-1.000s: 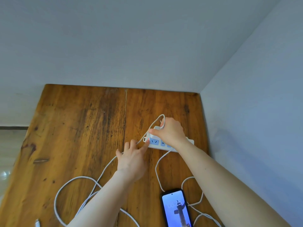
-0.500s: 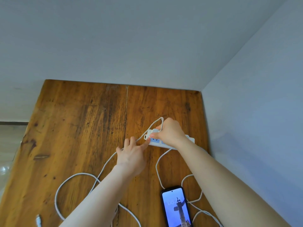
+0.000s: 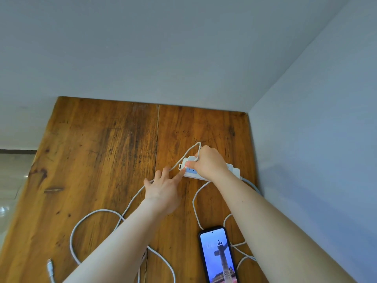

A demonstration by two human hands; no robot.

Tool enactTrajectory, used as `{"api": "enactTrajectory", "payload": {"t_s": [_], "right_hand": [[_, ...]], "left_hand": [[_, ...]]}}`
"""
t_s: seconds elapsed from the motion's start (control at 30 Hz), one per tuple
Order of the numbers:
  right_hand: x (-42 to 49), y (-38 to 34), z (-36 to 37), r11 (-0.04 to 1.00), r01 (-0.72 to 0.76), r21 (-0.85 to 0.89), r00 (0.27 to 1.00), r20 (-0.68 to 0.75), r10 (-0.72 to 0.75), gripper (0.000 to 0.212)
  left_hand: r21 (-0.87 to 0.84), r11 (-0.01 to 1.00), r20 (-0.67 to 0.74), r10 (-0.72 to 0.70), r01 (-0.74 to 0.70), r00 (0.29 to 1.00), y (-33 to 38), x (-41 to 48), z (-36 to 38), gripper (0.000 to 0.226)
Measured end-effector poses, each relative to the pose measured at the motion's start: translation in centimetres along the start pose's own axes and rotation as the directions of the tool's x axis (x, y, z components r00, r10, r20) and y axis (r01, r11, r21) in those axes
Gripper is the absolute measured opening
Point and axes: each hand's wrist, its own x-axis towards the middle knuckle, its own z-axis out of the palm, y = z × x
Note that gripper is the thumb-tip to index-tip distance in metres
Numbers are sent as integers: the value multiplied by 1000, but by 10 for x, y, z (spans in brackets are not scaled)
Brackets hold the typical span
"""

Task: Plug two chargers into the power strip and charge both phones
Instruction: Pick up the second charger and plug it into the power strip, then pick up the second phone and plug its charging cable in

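One power strip (image 3: 232,170) lengthwise left-right.

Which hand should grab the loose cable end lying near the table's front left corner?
Left. The left hand only steadies the power strip, nearer the loose plug; the right hand is busy on the strip.

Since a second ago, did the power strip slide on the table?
Cannot tell. The power strip sits about as far from the wooden table's far edge as before; the camera shifted, and both hands cover parts of it.

White power strip (image 3: 234,170) lies flat; lit phone (image 3: 219,256) face-up nearby.
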Motion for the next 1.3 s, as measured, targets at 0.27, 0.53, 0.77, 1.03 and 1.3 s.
{"api": "enactTrajectory", "payload": {"t_s": [0.27,0.53,0.77,1.03,1.3], "right_hand": [[-46,-11,-9,987,11,-162,939,-337,-66,31],[-145,-23,71,995,96,21,975,-202,-90,13],[-234,-26,171,998,-25,63,998,-50,29,12],[-280,-34,236,994,-72,81,997,-1,72,9],[-296,-31,275,994,99,-40,984,-148,-104,27]], "left_hand": [[-134,991,-185,-7,-18,983,-24,-43,-20,64],[-210,977,-149,-56,24,987,-86,-129,8,48],[-216,974,-74,-88,70,993,-148,-208,59,46],[-205,979,-128,-15,-11,992,-171,-234,96,50],[-119,991,-186,-75,54,980,-162,-210,109,80]]}}
